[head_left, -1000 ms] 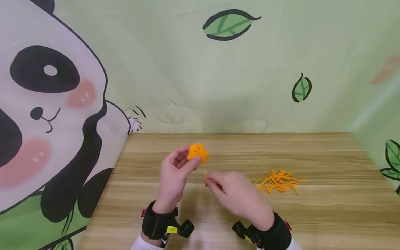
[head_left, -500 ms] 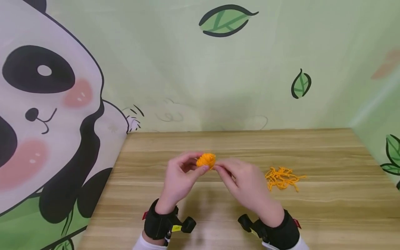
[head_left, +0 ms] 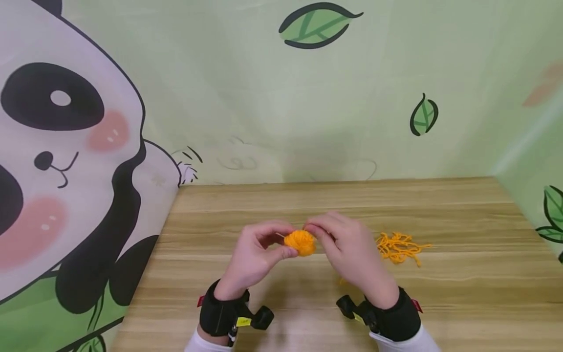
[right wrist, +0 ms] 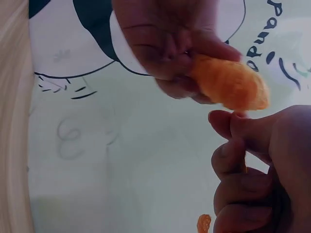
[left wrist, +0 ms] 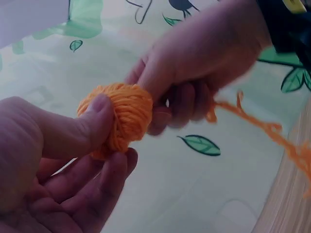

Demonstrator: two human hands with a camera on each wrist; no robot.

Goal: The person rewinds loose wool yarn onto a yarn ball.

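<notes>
A small ball of orange yarn (head_left: 300, 243) is pinched between the thumb and fingers of my left hand (head_left: 259, 252), above the table. Close against the ball's right side, my right hand (head_left: 352, 252) pinches the yarn strand between thumb and forefinger. In the left wrist view the wound ball (left wrist: 129, 114) shows its wraps, and a loose strand (left wrist: 252, 121) trails from the right hand. The right wrist view shows the strand running through the right hand's curled fingers (right wrist: 243, 187). A loose tangle of orange yarn (head_left: 400, 248) lies on the table, right of the right hand.
The wood-grain table (head_left: 475, 293) reaches back to a pale green backdrop (head_left: 246, 98) printed with leaves and a large panda (head_left: 66, 161). A black strap with a small camera (head_left: 224, 313) sits on each wrist.
Both hands and the ball have shifted right and slightly nearer in the head view. The right hand has swung from below the ball up to its upper right side, carrying the strand around.
</notes>
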